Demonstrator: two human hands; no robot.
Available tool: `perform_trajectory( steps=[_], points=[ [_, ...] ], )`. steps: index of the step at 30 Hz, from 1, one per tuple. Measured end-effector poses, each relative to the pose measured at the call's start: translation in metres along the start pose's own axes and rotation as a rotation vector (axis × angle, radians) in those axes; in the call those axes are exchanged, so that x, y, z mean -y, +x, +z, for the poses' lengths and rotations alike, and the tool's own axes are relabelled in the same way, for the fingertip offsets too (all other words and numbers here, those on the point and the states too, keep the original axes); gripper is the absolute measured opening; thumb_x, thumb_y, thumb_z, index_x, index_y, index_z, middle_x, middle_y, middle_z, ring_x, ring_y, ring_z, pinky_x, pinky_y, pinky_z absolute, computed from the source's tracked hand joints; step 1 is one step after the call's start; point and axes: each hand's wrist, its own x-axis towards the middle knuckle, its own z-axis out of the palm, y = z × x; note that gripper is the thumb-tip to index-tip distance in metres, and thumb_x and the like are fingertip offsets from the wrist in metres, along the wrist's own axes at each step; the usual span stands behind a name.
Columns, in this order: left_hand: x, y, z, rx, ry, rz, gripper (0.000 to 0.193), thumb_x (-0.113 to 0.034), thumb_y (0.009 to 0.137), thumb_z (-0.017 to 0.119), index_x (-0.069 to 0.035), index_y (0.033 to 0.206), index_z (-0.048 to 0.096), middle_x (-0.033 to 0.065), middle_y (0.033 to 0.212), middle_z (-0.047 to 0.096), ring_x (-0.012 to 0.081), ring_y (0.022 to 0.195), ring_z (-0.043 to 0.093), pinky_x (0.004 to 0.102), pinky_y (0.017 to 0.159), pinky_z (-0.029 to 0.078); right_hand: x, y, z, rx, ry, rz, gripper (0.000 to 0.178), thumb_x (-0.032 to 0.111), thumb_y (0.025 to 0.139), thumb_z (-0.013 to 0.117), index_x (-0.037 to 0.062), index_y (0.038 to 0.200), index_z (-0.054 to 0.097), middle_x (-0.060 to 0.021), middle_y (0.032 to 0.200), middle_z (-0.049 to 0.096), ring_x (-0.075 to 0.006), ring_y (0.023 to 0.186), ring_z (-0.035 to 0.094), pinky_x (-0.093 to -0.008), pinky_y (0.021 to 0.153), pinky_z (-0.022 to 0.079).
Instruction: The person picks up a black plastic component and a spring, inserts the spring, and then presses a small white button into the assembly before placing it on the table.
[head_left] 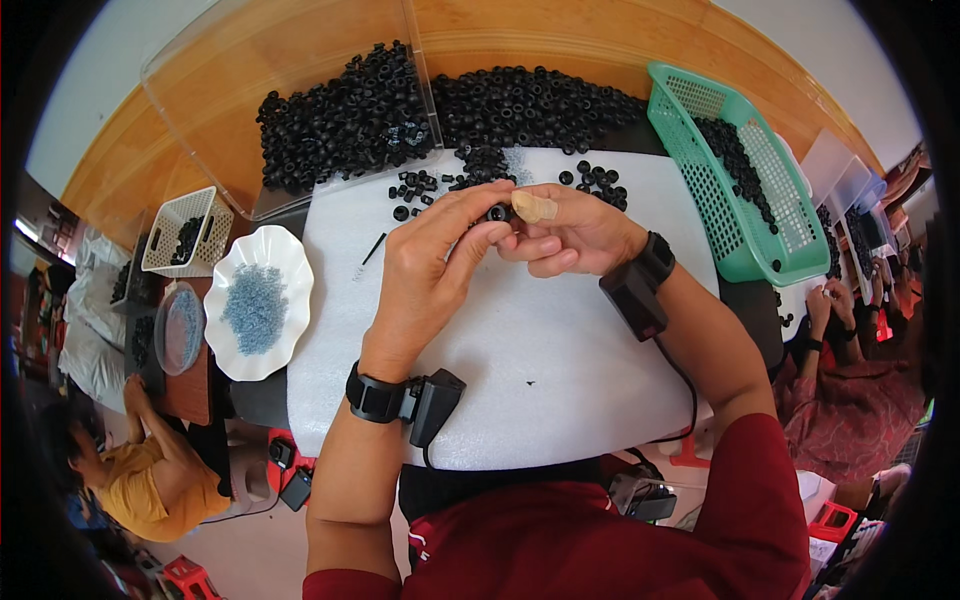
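Above the white work mat, my two hands meet. Thumb and fingers of my left hand pinch a small black ring-shaped part, its round opening partly visible. Right beside it, my right hand is closed, its fingers curled and its thumb, wrapped in a beige cover, pressed near the part. Whatever sits in the right fingertips is too small or hidden to make out. Just beyond the hands lie loose black parts, with more black parts to the right.
A clear bin of black parts and a heap of them stand at the back. Green basket at right; white scalloped dish of bluish bits and white basket at left. A thin black stick lies on the mat. Co-workers sit on both sides.
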Motion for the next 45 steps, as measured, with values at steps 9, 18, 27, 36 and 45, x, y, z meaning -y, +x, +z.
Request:
perform_trajectory(
  steps=[9, 18, 27, 36, 45],
  points=[
    [0.002, 0.000, -0.004, -0.048, 0.001, 0.013, 0.022, -0.002, 0.085, 0.060, 0.000, 0.107, 0.065, 0.0126, 0.107, 0.067, 0.0239, 0.092, 0.066, 0.0304, 0.079, 0.052, -0.008, 0.006, 0.014, -0.089, 0.094, -0.090, 0.022, 0.027, 0.095, 0.057, 0.0066, 0.102, 0.058, -0.0006, 0.090, 0.058, -0.0018, 0.060, 0.040, -0.0160, 0.050, 0.034],
    [0.001, 0.002, -0.005, 0.092, -0.084, 0.001, 0.030, -0.003, 0.086, 0.058, -0.002, 0.117, 0.060, 0.0127, 0.118, 0.061, 0.0254, 0.103, 0.061, 0.0321, 0.088, 0.048, -0.004, 0.002, 0.016, -0.051, -0.012, -0.042, 0.027, 0.032, 0.095, 0.056, 0.0049, 0.093, 0.057, 0.0051, 0.081, 0.048, -0.0024, 0.058, 0.035, -0.0171, 0.048, 0.031],
    [0.001, 0.000, -0.004, 0.032, 0.035, 0.019, 0.027, -0.004, 0.086, 0.059, -0.001, 0.113, 0.061, 0.0145, 0.114, 0.064, 0.0287, 0.102, 0.063, 0.0338, 0.086, 0.050, 0.008, 0.001, 0.025, -0.294, -0.150, -0.020, 0.025, 0.030, 0.091, 0.063, 0.0057, 0.091, 0.059, 0.0045, 0.077, 0.049, -0.0028, 0.059, 0.040, -0.0199, 0.051, 0.036],
    [0.004, -0.001, -0.002, -0.051, 0.081, -0.001, 0.028, -0.002, 0.086, 0.061, 0.001, 0.113, 0.060, 0.0154, 0.116, 0.063, 0.0296, 0.103, 0.063, 0.0335, 0.085, 0.051, 0.013, 0.000, 0.038, -0.464, -0.459, -0.145, 0.019, 0.023, 0.088, 0.067, 0.0065, 0.096, 0.062, 0.0012, 0.078, 0.058, -0.0057, 0.065, 0.054, -0.0229, 0.060, 0.049],
    [0.000, -0.001, 0.000, -0.039, 0.047, 0.012, 0.029, -0.004, 0.087, 0.059, 0.001, 0.115, 0.060, 0.0156, 0.118, 0.062, 0.0298, 0.104, 0.063, 0.0337, 0.087, 0.051, 0.020, -0.006, 0.045, -0.480, -0.687, -0.256, 0.016, 0.014, 0.087, 0.067, 0.0003, 0.092, 0.063, -0.0053, 0.082, 0.063, -0.0106, 0.064, 0.060, -0.0246, 0.061, 0.053]
  ],
)
